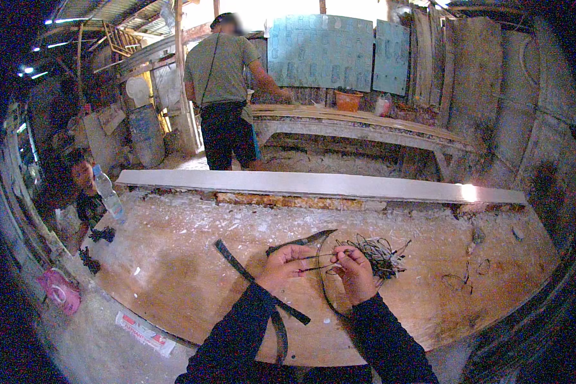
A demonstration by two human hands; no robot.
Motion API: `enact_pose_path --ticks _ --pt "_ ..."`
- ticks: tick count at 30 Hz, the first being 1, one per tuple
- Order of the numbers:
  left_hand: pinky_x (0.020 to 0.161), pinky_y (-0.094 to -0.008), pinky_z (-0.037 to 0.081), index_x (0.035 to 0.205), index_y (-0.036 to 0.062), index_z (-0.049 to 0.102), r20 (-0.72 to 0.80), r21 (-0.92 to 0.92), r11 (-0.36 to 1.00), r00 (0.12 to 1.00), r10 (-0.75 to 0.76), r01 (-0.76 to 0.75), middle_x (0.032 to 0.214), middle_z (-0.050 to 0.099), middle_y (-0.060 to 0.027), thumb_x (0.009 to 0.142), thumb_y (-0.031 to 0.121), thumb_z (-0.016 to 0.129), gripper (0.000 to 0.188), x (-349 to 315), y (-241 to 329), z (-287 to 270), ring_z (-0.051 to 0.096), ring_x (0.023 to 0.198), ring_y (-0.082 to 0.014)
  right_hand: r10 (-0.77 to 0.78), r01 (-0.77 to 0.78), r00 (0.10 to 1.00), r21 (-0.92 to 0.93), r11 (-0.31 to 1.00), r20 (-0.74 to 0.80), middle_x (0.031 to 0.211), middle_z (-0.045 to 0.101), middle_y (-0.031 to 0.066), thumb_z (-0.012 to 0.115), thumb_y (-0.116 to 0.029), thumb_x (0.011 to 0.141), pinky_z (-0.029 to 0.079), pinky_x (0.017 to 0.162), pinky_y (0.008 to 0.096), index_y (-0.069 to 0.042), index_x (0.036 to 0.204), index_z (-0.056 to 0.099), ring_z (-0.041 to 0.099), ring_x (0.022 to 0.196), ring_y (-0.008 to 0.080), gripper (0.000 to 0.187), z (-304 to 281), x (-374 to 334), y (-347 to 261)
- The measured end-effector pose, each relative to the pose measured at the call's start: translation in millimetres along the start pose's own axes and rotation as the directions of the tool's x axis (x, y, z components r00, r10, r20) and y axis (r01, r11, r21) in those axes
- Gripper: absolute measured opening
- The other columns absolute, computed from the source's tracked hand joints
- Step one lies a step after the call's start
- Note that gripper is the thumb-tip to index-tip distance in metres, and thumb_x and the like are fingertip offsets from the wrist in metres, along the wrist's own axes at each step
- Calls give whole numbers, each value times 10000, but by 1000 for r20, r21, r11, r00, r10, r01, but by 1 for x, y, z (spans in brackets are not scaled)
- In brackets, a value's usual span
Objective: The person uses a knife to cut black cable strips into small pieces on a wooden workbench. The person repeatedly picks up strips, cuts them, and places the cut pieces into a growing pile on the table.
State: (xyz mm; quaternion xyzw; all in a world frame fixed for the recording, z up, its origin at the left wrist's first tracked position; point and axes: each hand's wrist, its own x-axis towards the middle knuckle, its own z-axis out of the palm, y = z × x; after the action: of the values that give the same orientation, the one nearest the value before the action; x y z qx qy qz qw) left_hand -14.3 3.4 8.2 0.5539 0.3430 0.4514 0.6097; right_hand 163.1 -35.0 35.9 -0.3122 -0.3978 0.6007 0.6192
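Note:
Both my hands hold a thin black cord [320,256], stretched in two strands between them above the wooden table [185,288]. My left hand [281,267] pinches one end of the strands, and my right hand [355,272] grips the other between thumb and fingers. Beside my right hand lies a tangled bundle of thin dark cords [387,257]. A flat black strip [235,260] runs diagonally by my left hand and sleeve. Behind my fingers lies a curved black strip [313,237]; another dark strip [280,339] reaches the near table edge.
A long white board [288,183] spans the table's far side. Small black bundles [102,235] and a clear bottle [110,197] are at the left, near a second person [83,176]. Farther off, someone [227,70] stands at a bench [358,120] bearing an orange container [347,101].

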Motion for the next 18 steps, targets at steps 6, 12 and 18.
enact_pose_path --ticks 6,12,18 --pt "606 -248 493 1025 20 498 -139 -98 995 990 8 -22 824 531 -25 764 56 543 268 4 -8 -10 541 723 -116 16 -62 978 218 974 208 932 574 92 532 -162 794 430 773 286 -9 1012 525 545 862 171 266 6 -10 -8" --pt "569 -239 488 1048 12 470 -152 -26 999 988 20 -24 800 526 -35 758 52 550 304 3 -8 -11 542 645 -115 3 -55 965 193 980 261 936 575 106 575 -185 771 429 781 310 7 1037 520 549 850 185 333 1 -10 -1" --pt "529 -229 463 1078 29 448 -152 -21 999 988 39 -43 767 540 -40 741 42 578 361 5 -10 -9 532 624 -106 58 -52 947 -29 998 316 806 592 80 649 -133 702 432 715 280 7 990 541 561 737 153 337 -3 -7 1"
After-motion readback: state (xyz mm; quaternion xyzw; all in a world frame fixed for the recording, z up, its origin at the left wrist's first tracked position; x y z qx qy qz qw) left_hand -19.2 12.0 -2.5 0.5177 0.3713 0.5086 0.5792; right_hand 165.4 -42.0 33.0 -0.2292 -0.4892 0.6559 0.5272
